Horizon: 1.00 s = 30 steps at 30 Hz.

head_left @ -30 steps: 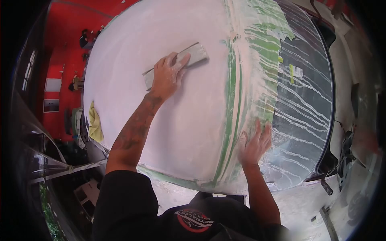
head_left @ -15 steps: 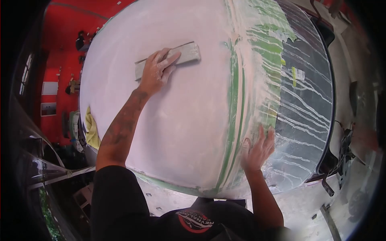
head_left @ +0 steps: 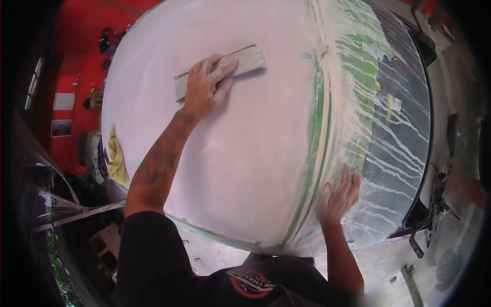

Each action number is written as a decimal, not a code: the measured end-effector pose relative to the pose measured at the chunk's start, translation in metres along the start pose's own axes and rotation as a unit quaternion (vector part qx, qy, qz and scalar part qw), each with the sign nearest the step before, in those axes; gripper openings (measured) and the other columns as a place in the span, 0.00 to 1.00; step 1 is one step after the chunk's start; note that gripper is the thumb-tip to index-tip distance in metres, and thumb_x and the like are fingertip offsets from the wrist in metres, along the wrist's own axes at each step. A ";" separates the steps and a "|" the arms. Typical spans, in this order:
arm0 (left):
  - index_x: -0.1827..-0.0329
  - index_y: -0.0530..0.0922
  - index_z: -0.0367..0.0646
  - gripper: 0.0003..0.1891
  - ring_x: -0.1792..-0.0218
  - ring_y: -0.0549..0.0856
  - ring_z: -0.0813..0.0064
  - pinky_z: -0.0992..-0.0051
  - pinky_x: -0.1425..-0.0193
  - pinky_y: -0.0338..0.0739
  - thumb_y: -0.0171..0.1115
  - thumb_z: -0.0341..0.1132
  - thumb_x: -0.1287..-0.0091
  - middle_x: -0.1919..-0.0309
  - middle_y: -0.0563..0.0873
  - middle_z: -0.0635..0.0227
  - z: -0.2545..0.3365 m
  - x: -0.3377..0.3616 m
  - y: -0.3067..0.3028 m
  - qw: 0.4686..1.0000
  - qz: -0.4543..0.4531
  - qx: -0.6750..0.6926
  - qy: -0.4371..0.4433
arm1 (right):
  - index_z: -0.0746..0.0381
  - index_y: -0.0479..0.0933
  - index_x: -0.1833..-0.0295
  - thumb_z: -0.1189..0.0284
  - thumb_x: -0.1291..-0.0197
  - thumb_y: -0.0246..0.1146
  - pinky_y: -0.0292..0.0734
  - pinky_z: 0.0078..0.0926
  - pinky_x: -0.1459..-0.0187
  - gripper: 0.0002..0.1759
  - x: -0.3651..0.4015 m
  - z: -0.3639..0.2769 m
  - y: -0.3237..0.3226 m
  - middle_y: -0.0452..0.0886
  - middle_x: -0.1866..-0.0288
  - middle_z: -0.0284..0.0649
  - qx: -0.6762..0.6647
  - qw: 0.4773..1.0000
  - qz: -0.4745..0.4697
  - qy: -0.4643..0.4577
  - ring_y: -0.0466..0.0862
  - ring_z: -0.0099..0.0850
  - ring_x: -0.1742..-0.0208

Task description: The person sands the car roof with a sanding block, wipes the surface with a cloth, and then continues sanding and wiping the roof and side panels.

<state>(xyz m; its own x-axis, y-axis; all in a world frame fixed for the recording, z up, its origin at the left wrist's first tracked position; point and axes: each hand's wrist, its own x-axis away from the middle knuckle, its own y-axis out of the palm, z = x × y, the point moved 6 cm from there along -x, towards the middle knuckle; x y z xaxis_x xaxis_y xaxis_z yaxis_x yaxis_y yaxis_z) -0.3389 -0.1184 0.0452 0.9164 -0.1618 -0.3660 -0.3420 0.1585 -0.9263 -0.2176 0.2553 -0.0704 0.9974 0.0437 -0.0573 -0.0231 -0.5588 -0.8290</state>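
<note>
A long grey sanding block (head_left: 245, 60) lies slantwise on a pale, dusty car body panel (head_left: 245, 153). My left hand (head_left: 207, 84) is wrapped over its left half, thumb along the top, and white dust coats the fingers. Lower right, my right hand (head_left: 338, 199) rests with spread fingers on the dusty green masking (head_left: 364, 110) beside the panel's edge. Nothing shows in that hand. Strips of green tape (head_left: 318, 128) run along the edge between the two hands.
Right of the masking is dark glass (head_left: 396, 143) streaked with white drips. A yellow-green cloth (head_left: 117, 158) hangs at the panel's left edge. Another person (head_left: 106, 42) is far back at the upper left, near a red wall. Plastic sheeting (head_left: 46, 189) hangs at the left.
The view has shifted, putting the tape and glass farther right. Both hands and the sanding block also appear slightly farther right, the block a little higher. Each hand keeps the same pose.
</note>
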 end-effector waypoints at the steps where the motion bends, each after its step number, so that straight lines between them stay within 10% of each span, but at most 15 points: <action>1: 0.38 0.82 0.61 0.28 0.40 0.76 0.57 0.56 0.33 0.67 0.69 0.27 0.43 0.38 0.77 0.64 0.021 0.030 -0.009 0.999 -0.030 0.032 0.017 | 0.62 0.65 0.26 0.59 0.36 0.58 0.48 0.57 0.29 0.35 -0.002 0.000 0.000 0.59 0.25 0.61 0.000 1.000 0.003 0.000 0.57 0.60 0.24; 9: 0.37 0.81 0.54 0.21 0.43 0.80 0.52 0.57 0.39 0.74 0.66 0.36 0.35 0.41 0.83 0.57 -0.103 -0.083 0.020 1.000 0.024 -0.007 -0.007 | 0.62 0.63 0.25 0.63 0.38 0.58 0.46 0.56 0.28 0.36 0.000 0.001 -0.001 0.56 0.23 0.61 -0.009 1.000 -0.007 0.014 0.55 0.58 0.22; 17: 0.35 0.80 0.55 0.32 0.40 0.76 0.55 0.60 0.32 0.69 0.71 0.23 0.46 0.37 0.78 0.61 0.026 0.050 -0.024 0.991 -0.107 0.037 0.069 | 0.62 0.63 0.25 0.61 0.37 0.57 0.47 0.55 0.28 0.36 -0.002 -0.002 0.000 0.56 0.23 0.61 -0.002 1.000 -0.003 0.005 0.57 0.57 0.23; 24: 0.38 0.81 0.53 0.20 0.45 0.80 0.50 0.57 0.40 0.76 0.66 0.38 0.34 0.45 0.84 0.60 -0.117 -0.079 0.018 0.998 0.051 -0.033 -0.028 | 0.62 0.65 0.26 0.54 0.33 0.54 0.49 0.56 0.29 0.35 -0.001 -0.001 -0.003 0.59 0.24 0.61 -0.007 1.000 0.000 0.013 0.58 0.59 0.24; 30: 0.37 0.82 0.58 0.27 0.43 0.78 0.56 0.59 0.34 0.70 0.72 0.31 0.42 0.40 0.80 0.63 -0.014 0.015 -0.011 1.000 -0.012 0.016 -0.001 | 0.62 0.64 0.26 0.56 0.34 0.55 0.49 0.56 0.30 0.35 -0.001 0.000 -0.004 0.59 0.24 0.61 -0.001 1.000 0.001 0.006 0.59 0.58 0.24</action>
<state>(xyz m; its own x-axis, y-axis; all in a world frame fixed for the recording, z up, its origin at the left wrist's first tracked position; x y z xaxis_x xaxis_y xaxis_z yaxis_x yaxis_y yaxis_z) -0.3248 -0.1361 0.0487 0.9246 -0.1636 -0.3440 -0.3135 0.1860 -0.9312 -0.2182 0.2575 -0.0674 0.9980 0.0332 -0.0531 -0.0254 -0.5599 -0.8282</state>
